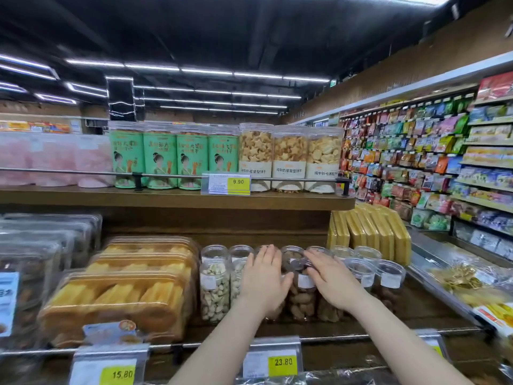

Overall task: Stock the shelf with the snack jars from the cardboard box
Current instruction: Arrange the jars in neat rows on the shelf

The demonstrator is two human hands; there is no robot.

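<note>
Several clear snack jars stand in rows on the lower wooden shelf (427, 309). A jar of pale nuts (215, 290) is at the left of the group, and a jar of brown nuts (301, 298) stands in the middle. My left hand (263, 276) lies with straight fingers over the jars just left of the brown-nut jar, its thumb against that jar. My right hand (330, 279) lies over the jars on its right side, fingers stretched across the lids. Two more dark-filled jars (388, 276) stand at the right end. The cardboard box is out of view.
Plastic trays of yellow cakes (122, 298) sit left of the jars and yellow packets (369, 229) behind right. A metal rail (333, 339) with price tags (281, 362) runs along the shelf front. The upper shelf (166, 200) holds tall green and cream cans. An aisle of snack bags lies at right.
</note>
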